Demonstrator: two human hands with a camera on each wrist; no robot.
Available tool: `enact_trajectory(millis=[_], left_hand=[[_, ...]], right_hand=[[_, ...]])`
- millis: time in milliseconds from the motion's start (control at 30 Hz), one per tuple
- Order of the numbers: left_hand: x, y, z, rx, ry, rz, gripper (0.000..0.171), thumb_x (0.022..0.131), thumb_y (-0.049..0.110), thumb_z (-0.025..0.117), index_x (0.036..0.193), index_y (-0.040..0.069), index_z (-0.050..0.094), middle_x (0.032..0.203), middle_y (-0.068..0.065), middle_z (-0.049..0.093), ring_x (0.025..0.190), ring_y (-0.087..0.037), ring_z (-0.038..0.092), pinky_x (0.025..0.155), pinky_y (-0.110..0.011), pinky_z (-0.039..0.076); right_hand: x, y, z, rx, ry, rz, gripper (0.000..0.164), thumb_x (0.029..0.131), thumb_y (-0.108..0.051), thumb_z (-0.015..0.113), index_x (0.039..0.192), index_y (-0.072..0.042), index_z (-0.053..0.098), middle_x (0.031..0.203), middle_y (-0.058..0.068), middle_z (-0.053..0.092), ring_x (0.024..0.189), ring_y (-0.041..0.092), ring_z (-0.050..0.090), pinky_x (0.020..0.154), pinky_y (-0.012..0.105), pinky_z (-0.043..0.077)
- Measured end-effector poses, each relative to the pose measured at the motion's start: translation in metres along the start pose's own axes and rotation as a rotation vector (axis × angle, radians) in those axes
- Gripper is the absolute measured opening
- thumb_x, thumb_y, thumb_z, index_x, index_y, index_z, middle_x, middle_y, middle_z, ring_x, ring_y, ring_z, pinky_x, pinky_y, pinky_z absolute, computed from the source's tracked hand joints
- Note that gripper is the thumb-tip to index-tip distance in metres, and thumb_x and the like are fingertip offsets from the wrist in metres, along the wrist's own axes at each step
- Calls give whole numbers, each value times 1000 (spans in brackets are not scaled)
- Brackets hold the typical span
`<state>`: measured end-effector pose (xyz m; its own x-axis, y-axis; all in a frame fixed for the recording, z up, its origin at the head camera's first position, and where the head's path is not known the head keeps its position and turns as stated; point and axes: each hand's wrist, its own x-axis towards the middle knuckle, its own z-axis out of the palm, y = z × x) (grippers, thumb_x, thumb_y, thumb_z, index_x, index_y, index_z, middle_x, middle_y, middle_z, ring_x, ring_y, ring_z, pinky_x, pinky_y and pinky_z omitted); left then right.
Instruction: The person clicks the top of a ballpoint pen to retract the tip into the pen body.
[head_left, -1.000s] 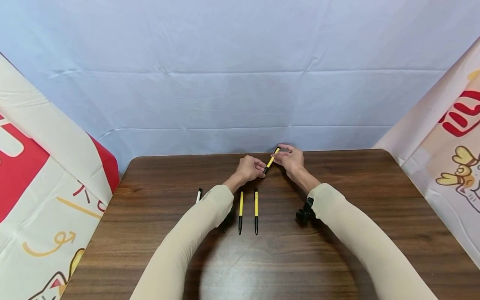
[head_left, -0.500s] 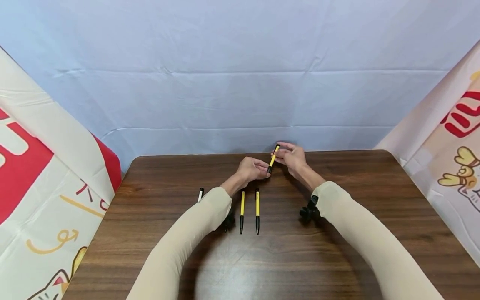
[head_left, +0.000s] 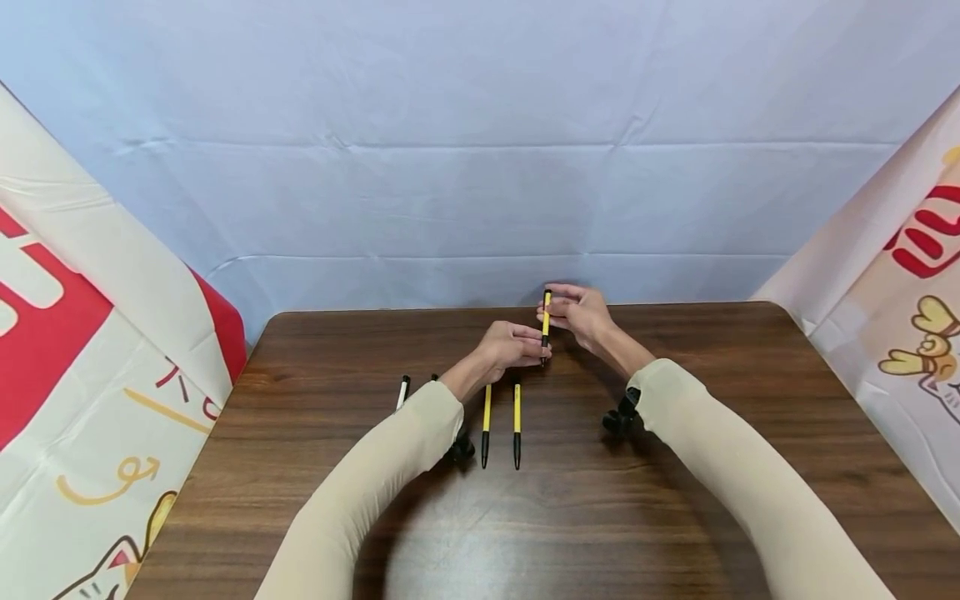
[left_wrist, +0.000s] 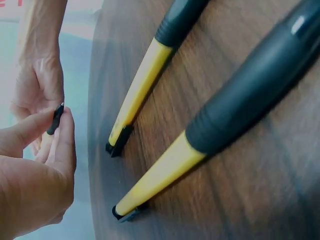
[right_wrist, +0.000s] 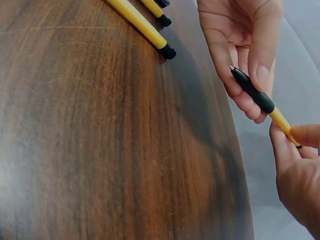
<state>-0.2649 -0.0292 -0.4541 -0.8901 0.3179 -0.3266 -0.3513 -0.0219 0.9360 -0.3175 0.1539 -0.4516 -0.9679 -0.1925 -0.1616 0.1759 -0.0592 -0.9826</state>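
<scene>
Between my two hands a yellow pen [head_left: 546,315] with black ends stands nearly upright in the head view, near the table's far edge. My left hand [head_left: 507,348] pinches its black grip by the tip, thumb against fingers. Higher up, my right hand [head_left: 583,317] pinches the yellow barrel near the black end. The right wrist view shows the held pen [right_wrist: 265,102] with its pointed tip out, toward the left palm. Two more yellow pens, a left one [head_left: 487,425] and a right one [head_left: 517,425], lie side by side on the table, tips toward me.
A white pen [head_left: 403,392] with a black end lies left of the yellow pair, partly hidden by my left sleeve [head_left: 405,433]. Another black pen end [head_left: 434,377] shows beside it. The brown wooden table [head_left: 480,542] ends at a pale blue cloth backdrop [head_left: 480,200].
The held pen has turned from slanting to nearly upright in the head view. My left hand has shifted a little right and nearer me; a second pen end now shows past the left sleeve.
</scene>
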Motion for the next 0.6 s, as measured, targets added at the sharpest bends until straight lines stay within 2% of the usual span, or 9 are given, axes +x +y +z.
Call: enact_trajectory(millis=[167,267,400,600], left_hand=[[-2,0,3,-71,-16,-20,40,97,-10,69,136,-15,61,117,-27,75,97,-25,79,91,-39,63],[-4,0,5,-98,-15,-26,40,97,-9,70,136,-15,62,112,-25,77,93,-22,78,90,-38,63],[-7,1,7,-117,-14,-32,41,98,-8,70,137,-15,61,110,-23,78,95,-24,79,90,-38,64],[-9,1,7,-124,-10,-43,40,98,-7,70,136,-15,61,110,-23,78,99,-26,79,89,-37,64]], right_hand=[[1,-3,0,22,-36,37,53,103,11,57,155,3,48,141,37,55,108,30,75,92,33,62],[2,-4,0,32,-53,56,52,104,10,55,155,3,48,146,39,50,124,39,68,94,34,61],[2,-6,-2,33,-74,64,50,106,8,52,155,2,48,147,40,50,128,41,65,94,34,61],[2,-6,-2,39,-102,73,50,105,10,53,154,5,48,147,41,48,107,27,76,94,34,61]])
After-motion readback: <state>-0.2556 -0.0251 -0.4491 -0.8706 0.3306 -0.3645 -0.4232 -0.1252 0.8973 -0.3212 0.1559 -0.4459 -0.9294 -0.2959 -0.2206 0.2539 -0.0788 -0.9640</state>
